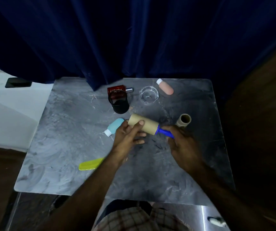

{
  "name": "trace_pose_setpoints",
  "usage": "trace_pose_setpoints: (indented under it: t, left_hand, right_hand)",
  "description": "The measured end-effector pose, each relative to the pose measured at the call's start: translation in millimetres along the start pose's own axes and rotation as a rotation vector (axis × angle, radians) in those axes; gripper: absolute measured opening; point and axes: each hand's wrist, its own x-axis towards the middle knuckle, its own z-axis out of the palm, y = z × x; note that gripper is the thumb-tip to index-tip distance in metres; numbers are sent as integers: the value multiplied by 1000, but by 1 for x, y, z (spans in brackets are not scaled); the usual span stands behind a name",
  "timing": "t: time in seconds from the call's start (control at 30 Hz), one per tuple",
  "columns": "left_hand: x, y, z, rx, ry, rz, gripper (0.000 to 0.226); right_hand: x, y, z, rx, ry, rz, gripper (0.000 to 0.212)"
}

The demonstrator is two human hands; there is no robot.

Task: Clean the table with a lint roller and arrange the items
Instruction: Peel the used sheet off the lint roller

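A lint roller point(148, 126) with a tan roll and a blue handle hovers over the middle of the grey marble table point(63, 139). My left hand point(128, 135) grips the tan roll, thumb on top. My right hand point(182, 144) holds the blue handle at its end. A light blue bottle point(115, 126) with a white cap lies just left of my left hand. A yellow-green comb point(90, 164) lies near my left forearm.
At the back stand a black cup point(119, 104), a red perfume bottle point(117, 89), a glass ashtray point(149, 95) and a pink tube point(166, 87). A tan cardboard tube point(184, 120) sits right of the roller. A dark blue curtain point(134, 39) hangs behind.
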Motion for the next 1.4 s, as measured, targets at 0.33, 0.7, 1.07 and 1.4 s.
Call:
trace_pose_setpoints:
  t: [0.33, 0.7, 1.07, 1.4]
  left_hand:
    - [-92, 59, -31, -72, 32, 343, 31]
    - [-131, 106, -73, -136, 149, 479, 26]
    - [-144, 123, -157, -264, 275, 510, 46]
    - [-154, 132, -226, -434, 467, 455, 10]
  right_hand:
    - [-2, -54, -88, -187, 59, -393, 34]
    - [3, -126, -110, -126, 150, -449, 24]
    - [32, -210, -74, -184, -78, -589, 34]
    - [55, -277, -38, -247, 173, -847, 20]
